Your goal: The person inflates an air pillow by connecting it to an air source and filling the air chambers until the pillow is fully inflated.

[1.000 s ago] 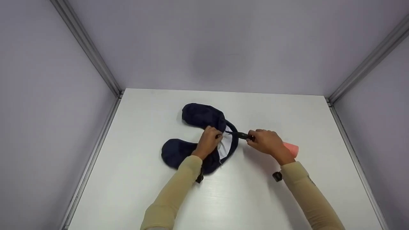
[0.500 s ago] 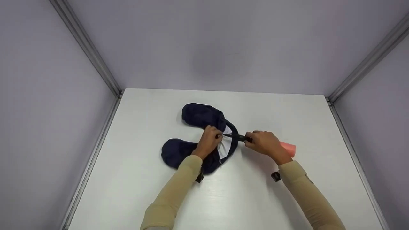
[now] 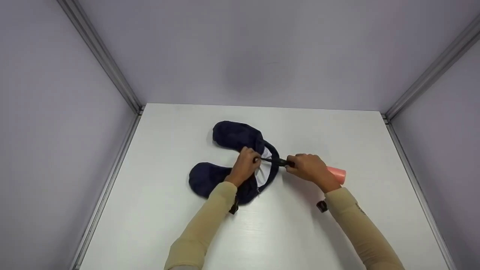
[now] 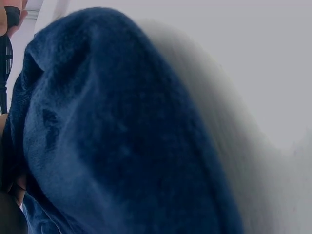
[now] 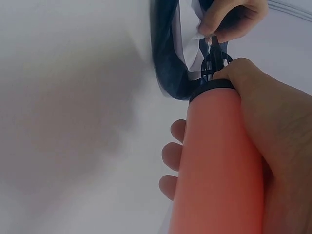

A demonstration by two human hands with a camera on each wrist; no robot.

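Observation:
A limp navy blue neck pillow (image 3: 234, 135) lies in a U shape on the white table (image 3: 300, 232); its plush cover fills the left wrist view (image 4: 122, 136). My left hand (image 3: 245, 163) pinches a small white valve at the pillow's inner bend, where white lining (image 3: 264, 173) shows. My right hand (image 3: 309, 168) grips a salmon-pink hand pump (image 3: 336, 174), whose black nozzle (image 3: 277, 161) reaches the pinched valve. In the right wrist view the pump (image 5: 217, 161) lies in my right hand (image 5: 278, 126), its nozzle (image 5: 213, 61) meeting the fingers of my left hand (image 5: 234, 17) beside the pillow's edge (image 5: 168, 63).
Plain grey walls enclose the table on the left (image 3: 56, 131), back and right (image 3: 450, 131), with aluminium rails (image 3: 112, 176) along the edges. Bare white tabletop lies in front of and to the right of the pillow.
My right hand has slid the pump a little to the left, bringing the nozzle closer in to the valve. My left hand and the pillow have stayed put.

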